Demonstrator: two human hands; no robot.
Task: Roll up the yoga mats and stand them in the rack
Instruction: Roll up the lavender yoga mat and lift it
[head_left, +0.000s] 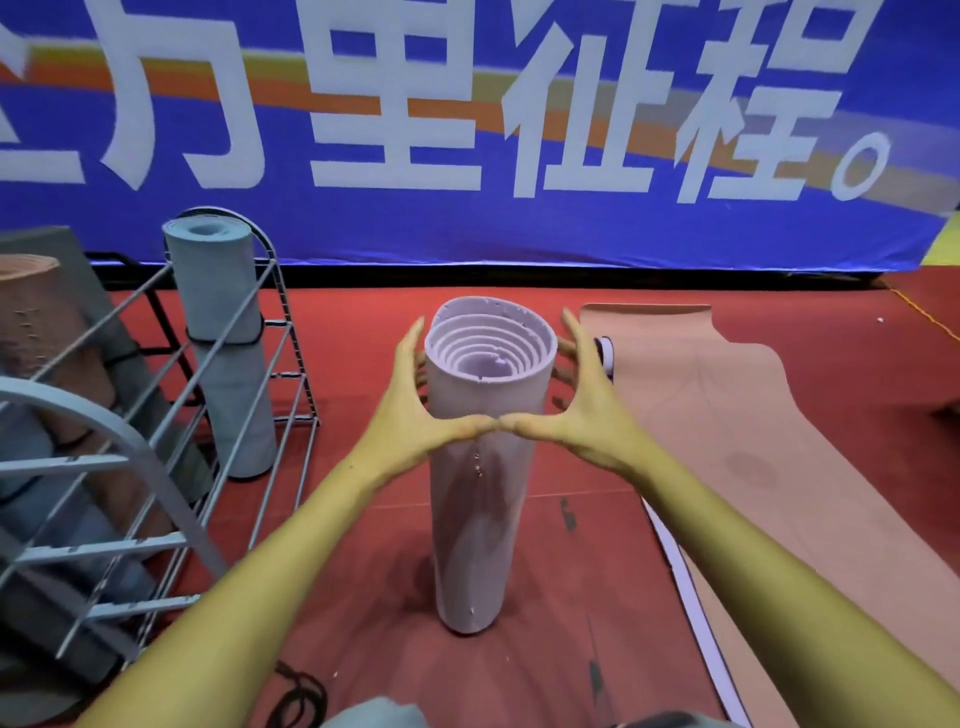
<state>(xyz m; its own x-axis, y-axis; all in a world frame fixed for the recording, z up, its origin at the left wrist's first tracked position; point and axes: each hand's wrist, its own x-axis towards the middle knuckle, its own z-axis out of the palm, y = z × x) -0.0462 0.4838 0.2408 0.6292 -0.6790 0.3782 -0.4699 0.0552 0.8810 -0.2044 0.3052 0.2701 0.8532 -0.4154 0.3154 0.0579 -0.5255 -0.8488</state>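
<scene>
At the far left a grey metal wire rack holds a rolled grey-blue foam yoga mat standing upright, with a rolled pink mat beside it at the edge. In the middle a rolled lilac foam yoga mat stands on end on the red floor. The left hand and right hand wrap around its upper part, thumbs meeting in front. To the right a pink yoga mat lies flat, unrolled.
</scene>
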